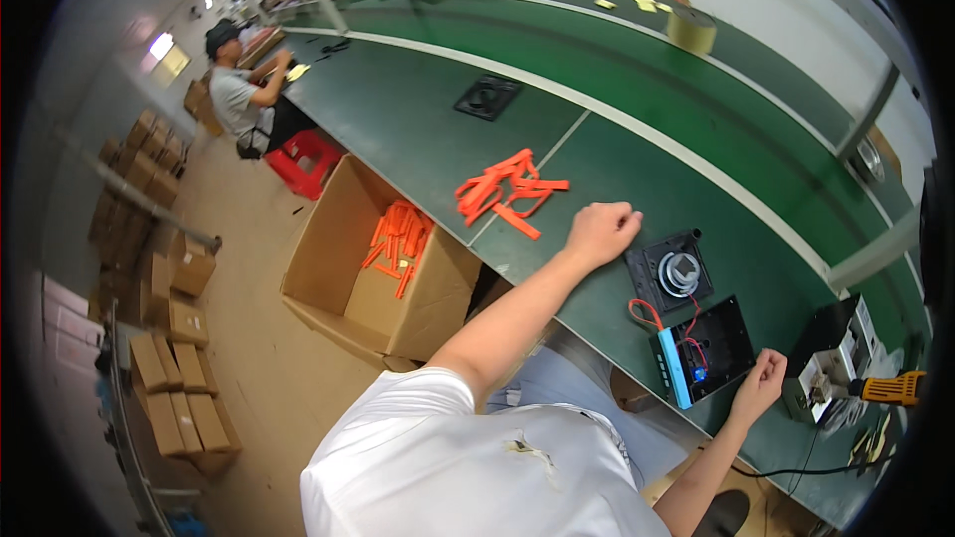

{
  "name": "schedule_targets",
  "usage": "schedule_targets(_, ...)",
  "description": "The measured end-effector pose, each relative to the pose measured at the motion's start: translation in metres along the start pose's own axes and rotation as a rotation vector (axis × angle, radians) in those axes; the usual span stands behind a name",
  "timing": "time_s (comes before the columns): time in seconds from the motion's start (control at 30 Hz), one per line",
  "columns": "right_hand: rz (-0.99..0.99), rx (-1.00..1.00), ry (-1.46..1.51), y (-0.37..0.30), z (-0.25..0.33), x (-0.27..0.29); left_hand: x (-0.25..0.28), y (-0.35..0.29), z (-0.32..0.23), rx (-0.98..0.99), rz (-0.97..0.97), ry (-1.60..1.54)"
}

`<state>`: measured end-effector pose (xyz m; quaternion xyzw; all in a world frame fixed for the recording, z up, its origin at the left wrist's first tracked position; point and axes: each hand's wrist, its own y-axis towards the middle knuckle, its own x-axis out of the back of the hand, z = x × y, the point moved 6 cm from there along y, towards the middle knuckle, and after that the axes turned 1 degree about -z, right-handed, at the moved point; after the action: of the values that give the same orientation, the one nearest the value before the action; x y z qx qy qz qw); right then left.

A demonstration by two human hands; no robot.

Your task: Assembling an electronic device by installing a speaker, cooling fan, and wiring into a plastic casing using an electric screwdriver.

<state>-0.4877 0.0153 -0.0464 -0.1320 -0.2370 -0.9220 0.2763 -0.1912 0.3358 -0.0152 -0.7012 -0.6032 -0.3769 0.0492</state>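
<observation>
My left hand [600, 234] is held over the green workbench with its fingers curled in. It is just left of a black speaker panel [657, 276] carrying a round speaker with a silver rim [680, 274]. My right hand [761, 385] is closed too, beside the right wall of an open black box [728, 338]; its curled fingers hide whatever might be between them. Red wires run from the speaker into the box. Along the box's left side stands a light blue panel [675, 368] with dark openings and a red-orange strap loop [645, 313] at its top.
Orange straps [507, 189] lie heaped left of my left hand; more fill a cardboard box [428, 308] below the bench edge. Farther off lies another black panel [487, 96]. At right are a metal-and-black device [831, 358] and a yellow power screwdriver [890, 390]. A person [244, 89] sits at the far left.
</observation>
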Motion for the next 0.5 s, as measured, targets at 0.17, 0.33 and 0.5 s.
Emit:
schedule_targets(0.17, -0.036, 0.005, -0.021, 0.006, -0.008, 0.002, 0.003, 0.001, -0.001, -0.019, -0.044, -0.046)
schedule_targets(0.33, -0.061, 0.045, -0.007, 0.008, 0.000, 0.005, 0.007, -0.002, -0.003, -0.053, -0.059, -0.125)
schedule_targets(0.5, -0.084, -0.015, 0.083, 0.003, 0.011, 0.005, 0.005, -0.004, 0.001, -0.069, -0.062, -0.125)
